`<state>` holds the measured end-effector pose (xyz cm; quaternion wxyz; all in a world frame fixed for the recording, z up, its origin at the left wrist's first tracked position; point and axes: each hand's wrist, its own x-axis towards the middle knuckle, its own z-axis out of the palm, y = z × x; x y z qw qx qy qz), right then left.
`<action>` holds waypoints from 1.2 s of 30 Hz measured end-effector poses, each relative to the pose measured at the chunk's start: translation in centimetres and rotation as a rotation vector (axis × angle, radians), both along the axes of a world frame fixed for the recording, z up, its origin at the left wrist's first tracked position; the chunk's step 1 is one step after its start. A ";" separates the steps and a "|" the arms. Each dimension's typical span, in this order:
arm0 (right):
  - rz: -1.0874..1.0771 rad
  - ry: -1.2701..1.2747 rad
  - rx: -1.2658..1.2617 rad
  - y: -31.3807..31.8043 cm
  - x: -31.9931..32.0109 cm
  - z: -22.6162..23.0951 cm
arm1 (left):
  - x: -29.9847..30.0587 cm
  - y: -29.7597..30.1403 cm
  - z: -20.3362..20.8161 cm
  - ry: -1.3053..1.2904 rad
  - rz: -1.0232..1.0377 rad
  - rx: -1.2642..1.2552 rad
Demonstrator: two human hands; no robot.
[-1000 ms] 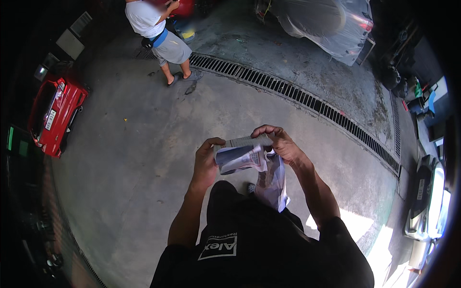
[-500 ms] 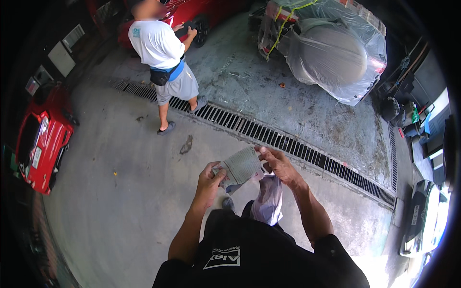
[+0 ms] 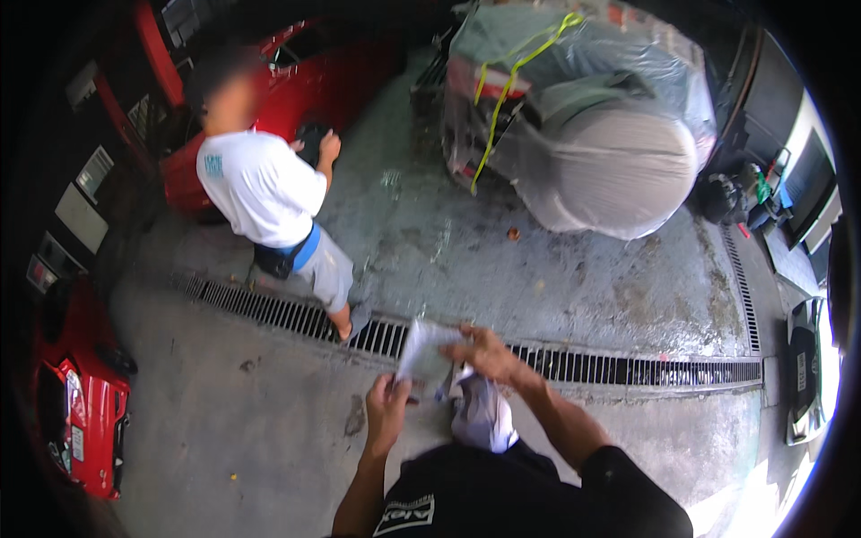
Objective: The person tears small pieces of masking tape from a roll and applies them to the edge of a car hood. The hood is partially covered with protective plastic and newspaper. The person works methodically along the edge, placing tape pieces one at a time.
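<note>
A flat, pale packet [image 3: 425,355], whitish and partly see-through, is held up in front of my chest. My left hand [image 3: 387,411] is closed on its lower left corner, thumb on the near face. At the upper right edge, the fingers of my right hand [image 3: 489,355] pinch the packet. From that same hand hangs a whitish-lilac plastic bag [image 3: 482,416], with its contents hidden. Glare and blur wash out the packet's surface.
Ahead on the left, a person in a white T-shirt [image 3: 260,184] stands beside a red car [image 3: 327,76]. A plastic-wrapped vehicle [image 3: 619,161] fills the far right. A drain grate [image 3: 619,368] crosses the floor. Another red car [image 3: 94,421] is at left, a dark car [image 3: 807,372] at right.
The view has swung up, showing more of the wrapped vehicle. The packet has tipped more upright and its printed face no longer reads clearly. The other person appears further left.
</note>
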<state>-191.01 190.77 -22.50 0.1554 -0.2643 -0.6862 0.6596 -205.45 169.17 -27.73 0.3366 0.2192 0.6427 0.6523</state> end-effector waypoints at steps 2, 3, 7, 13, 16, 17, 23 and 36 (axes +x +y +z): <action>-0.153 0.019 0.042 5.8 -4.5 -2.1 | -3.4 6.4 2.3 0.027 0.076 0.017; -0.255 0.008 -0.010 7.0 -7.0 -1.1 | -5.4 8.5 3.1 0.028 0.120 0.011; -0.015 -0.041 0.632 11.3 -14.6 5.0 | -14.3 16.4 6.1 0.130 0.195 -0.089; 0.234 -0.067 0.734 20.9 -28.5 3.5 | -28.3 29.2 4.9 0.337 -0.019 -0.008; 0.185 -0.052 0.506 28.5 -36.0 2.7 | -35.9 35.8 2.9 0.198 -0.113 0.089; 0.175 -0.049 0.405 30.7 -38.4 2.6 | -38.6 38.0 2.7 0.186 -0.142 0.114; 0.068 -0.071 0.182 41.5 -49.7 2.9 | -51.6 48.6 3.0 0.096 -0.306 -0.025; -0.156 -0.142 0.546 68.7 -75.9 1.7 | -76.9 76.8 5.2 1.162 -0.164 -0.173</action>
